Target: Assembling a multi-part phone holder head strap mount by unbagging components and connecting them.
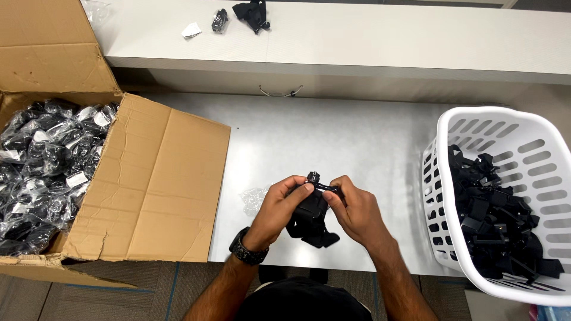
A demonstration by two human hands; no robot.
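Head view, left to right: an open cardboard box (pixel 148 184) full of black parts in clear bags (pixel 47 166) sits on the grey bench (pixel 333 142). Just beside its flap lies an empty clear bag (pixel 254 199). Mid-bench, the left hand (pixel 279 208), with a wristwatch (pixel 247 249), and the right hand (pixel 354 208) both pinch a black strap mount (pixel 310 215) above the near edge. A white laundry basket (pixel 505 137) holds more black mounts (pixel 493 226).
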